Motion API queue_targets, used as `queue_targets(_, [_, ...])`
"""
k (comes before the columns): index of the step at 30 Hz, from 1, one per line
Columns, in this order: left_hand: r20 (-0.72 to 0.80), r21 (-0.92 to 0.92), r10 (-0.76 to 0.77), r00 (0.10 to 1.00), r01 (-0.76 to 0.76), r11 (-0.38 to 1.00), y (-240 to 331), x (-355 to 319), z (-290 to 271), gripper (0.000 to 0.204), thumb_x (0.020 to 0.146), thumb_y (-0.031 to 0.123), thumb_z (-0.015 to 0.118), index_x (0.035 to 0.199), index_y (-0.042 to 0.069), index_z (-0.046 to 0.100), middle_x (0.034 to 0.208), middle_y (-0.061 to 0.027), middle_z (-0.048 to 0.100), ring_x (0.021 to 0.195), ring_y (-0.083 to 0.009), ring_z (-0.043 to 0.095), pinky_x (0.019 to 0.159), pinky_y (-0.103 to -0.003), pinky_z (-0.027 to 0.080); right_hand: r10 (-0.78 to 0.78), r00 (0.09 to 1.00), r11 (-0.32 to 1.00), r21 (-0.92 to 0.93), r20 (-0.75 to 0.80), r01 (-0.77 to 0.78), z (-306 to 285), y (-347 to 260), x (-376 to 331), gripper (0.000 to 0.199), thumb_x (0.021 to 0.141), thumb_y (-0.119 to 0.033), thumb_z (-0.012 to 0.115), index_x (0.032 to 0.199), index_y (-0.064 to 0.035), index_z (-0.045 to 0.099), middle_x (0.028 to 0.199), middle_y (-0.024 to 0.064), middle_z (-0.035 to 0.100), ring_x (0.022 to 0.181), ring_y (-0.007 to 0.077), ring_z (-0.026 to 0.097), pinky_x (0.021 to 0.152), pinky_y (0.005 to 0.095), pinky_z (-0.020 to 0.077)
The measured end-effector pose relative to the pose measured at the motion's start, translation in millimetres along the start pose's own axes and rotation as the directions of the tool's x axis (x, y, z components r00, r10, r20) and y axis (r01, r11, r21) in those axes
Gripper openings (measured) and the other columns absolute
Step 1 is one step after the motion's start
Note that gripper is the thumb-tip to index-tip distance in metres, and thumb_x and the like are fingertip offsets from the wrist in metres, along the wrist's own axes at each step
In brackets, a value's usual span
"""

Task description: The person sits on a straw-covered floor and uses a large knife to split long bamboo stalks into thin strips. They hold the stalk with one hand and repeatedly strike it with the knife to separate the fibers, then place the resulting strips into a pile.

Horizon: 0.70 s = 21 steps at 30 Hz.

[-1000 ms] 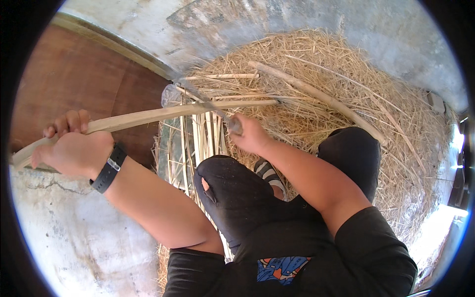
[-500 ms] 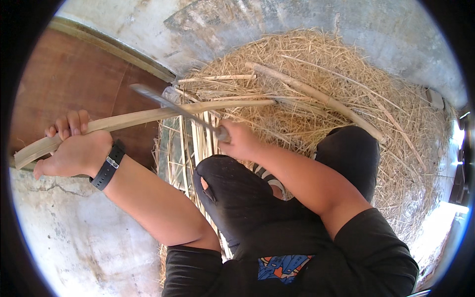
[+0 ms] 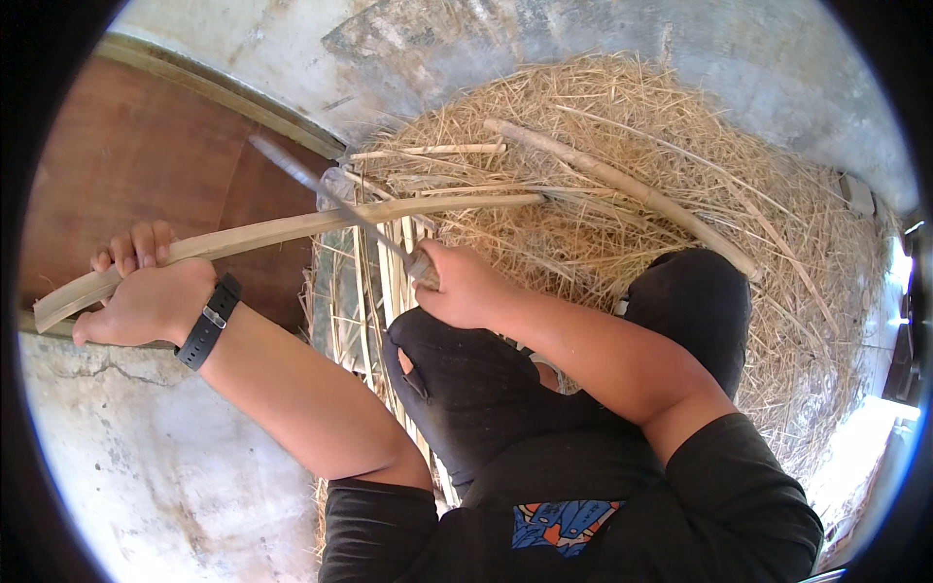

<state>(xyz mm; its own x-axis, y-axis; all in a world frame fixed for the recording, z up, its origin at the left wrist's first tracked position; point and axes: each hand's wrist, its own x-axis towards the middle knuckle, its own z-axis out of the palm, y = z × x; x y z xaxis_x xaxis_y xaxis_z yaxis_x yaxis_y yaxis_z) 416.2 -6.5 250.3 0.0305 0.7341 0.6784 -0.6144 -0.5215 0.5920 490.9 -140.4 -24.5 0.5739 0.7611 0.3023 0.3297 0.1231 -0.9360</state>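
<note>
My left hand [image 3: 155, 277] is closed around the near end of a long pale bamboo strip [image 3: 262, 236]. The strip slants up to the right, its far end lying over the straw. My right hand [image 3: 466, 285] grips the handle of a machete [image 3: 335, 197], whose blade points to the upper left and crosses over the strip. The blade is somewhat blurred; whether it touches the strip I cannot tell. Below the machete handle is my bent knee [image 3: 428, 360] in black trousers, torn at one spot.
A wide heap of straw-like shavings [image 3: 593, 92] covers the floor ahead and to the right. A round bamboo pole [image 3: 632, 189] lies across it. Several thin split strips [image 3: 389, 282] lie beside my left knee. A brown door panel [image 3: 146, 155] and a stained wall [image 3: 194, 437] stand at the left.
My right hand has drawn the machete slightly toward me and to the left along the strip. The left hand and the strip have shifted only a little.
</note>
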Motion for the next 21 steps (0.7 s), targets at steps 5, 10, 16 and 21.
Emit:
queue_targets(5, [-0.040, 0.003, -0.012, 0.999, 0.012, 1.000, -1.8, -2.3, 0.1, 0.073, 0.089, 0.079, 0.014, 0.079, 0.012, 0.040, 0.061, -0.0004, 0.030, 0.048, -0.0134, 0.025, 0.044, -0.025, 0.024, 0.121, 0.993, 0.993, -0.004, -0.006, -0.121, 1.4, 46.8, 3.5, 0.034, 0.079, -0.015, 0.069, 0.106, 0.0015, 0.057, 0.084, 0.0207, 0.065, 0.078, 0.0343, 0.067, 0.073, 0.0431, 0.0517])
queue_targets(10, [-0.069, 0.016, -0.024, 0.997, 0.025, 1.000, -1.3, 5.9, -13.1, 0.073, 0.088, 0.081, 0.014, 0.077, 0.013, 0.039, 0.061, 0.0002, 0.031, 0.048, -0.0127, 0.025, 0.044, -0.025, 0.024, 0.344, 0.939, 0.937, -0.064, -0.014, -0.345, -9.0, 56.3, 2.0, 0.038, 0.079, -0.015, 0.068, 0.110, 0.0035, 0.058, 0.087, 0.0216, 0.066, 0.082, 0.0332, 0.066, 0.075, 0.0412, 0.0502])
queue_targets(16, [-0.104, 0.017, -0.045, 0.994, 0.047, 0.999, -4.2, 4.0, -11.3, 0.072, 0.088, 0.080, 0.015, 0.077, 0.013, 0.040, 0.062, -0.0004, 0.032, 0.048, -0.0142, 0.024, 0.045, -0.027, 0.025, 0.367, 0.930, 0.929, -0.067, 0.035, -0.364, -18.5, 41.5, 3.3, 0.040, 0.078, -0.014, 0.067, 0.110, 0.0059, 0.056, 0.085, 0.0263, 0.065, 0.078, 0.0400, 0.066, 0.073, 0.0454, 0.0514])
queue_targets(21, [-0.088, 0.010, -0.076, 0.993, 0.077, 0.997, -7.2, 8.1, -11.0, 0.064, 0.096, 0.069, 0.014, 0.079, 0.013, 0.041, 0.066, -0.0022, 0.036, 0.051, -0.0155, 0.027, 0.046, -0.026, 0.027, 0.290, 0.956, 0.943, -0.159, -0.034, -0.291, -12.8, 45.5, 3.9, 0.046, 0.080, -0.019, 0.068, 0.116, 0.0047, 0.056, 0.085, 0.0220, 0.065, 0.080, 0.0341, 0.065, 0.073, 0.0425, 0.0498])
